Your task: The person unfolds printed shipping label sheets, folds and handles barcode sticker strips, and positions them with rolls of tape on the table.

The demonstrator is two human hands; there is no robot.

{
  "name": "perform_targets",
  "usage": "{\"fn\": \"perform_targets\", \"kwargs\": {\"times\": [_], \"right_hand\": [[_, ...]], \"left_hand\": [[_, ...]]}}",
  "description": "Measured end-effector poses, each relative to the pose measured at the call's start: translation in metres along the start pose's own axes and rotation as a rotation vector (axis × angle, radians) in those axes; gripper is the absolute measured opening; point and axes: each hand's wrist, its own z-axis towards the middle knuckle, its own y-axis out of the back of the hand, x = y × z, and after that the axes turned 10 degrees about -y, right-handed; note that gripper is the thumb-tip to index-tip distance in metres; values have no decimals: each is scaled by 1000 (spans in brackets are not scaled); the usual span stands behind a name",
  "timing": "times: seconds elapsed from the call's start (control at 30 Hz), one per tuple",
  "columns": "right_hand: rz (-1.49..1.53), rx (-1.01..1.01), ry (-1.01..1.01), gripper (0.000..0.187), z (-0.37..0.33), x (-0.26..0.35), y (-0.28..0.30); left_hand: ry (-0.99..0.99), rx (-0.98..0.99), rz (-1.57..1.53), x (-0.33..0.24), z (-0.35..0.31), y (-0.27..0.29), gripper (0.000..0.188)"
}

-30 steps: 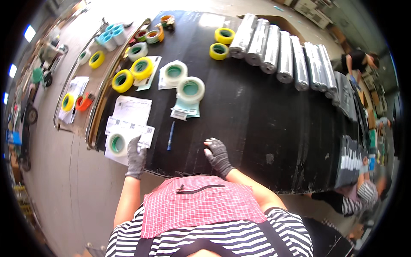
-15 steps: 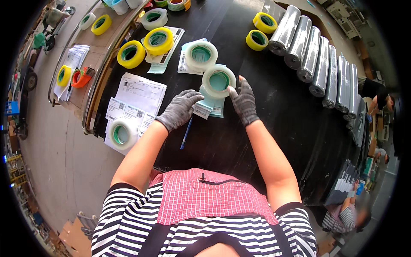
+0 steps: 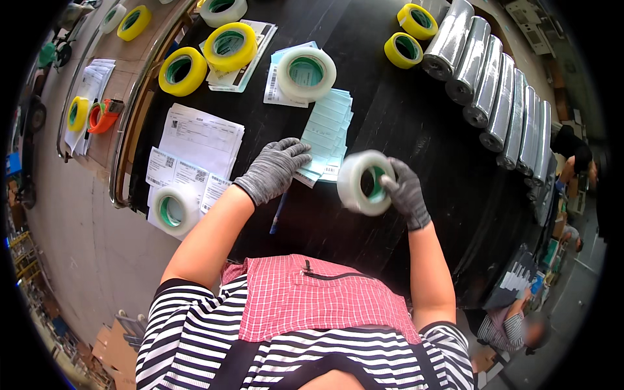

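My right hand (image 3: 405,194), in a grey glove, grips a roll of clear tape (image 3: 365,182) by its rim, thumb at the green core. The roll is tilted above the black table (image 3: 416,260). A fanned stack of pale blue label slips (image 3: 327,133) lies left of it. My gloved left hand (image 3: 276,168) rests with its fingers stretched out at the stack's left edge. Beyond the slips, another clear tape roll (image 3: 306,75) sits on more labels. A blue pen (image 3: 278,214) lies below my left hand, partly hidden by it.
White printed sheets (image 3: 201,140) lie at left under a clear tape roll (image 3: 174,211). Yellow tape rolls (image 3: 230,47) stand on papers further back. Silver film rolls (image 3: 491,97) line the right side. A metal-railed cart (image 3: 133,97) with an orange tape dispenser (image 3: 105,116) stands left.
My right hand has taken hold of the clear tape roll and moved it off the label slips, rightward and nearer to me. The slips are now uncovered; my left hand stays beside them.
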Motion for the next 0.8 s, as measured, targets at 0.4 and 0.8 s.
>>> {"fn": "perform_targets", "kwargs": {"times": [0.4,0.8], "right_hand": [[24,94,-175,39,-7,54,-7],[-353,-86,-24,37,138,81,-69]], "left_hand": [[85,44,30,-7,-6,-4,52],[85,-21,-32,-5,-7,-3,47]]}}
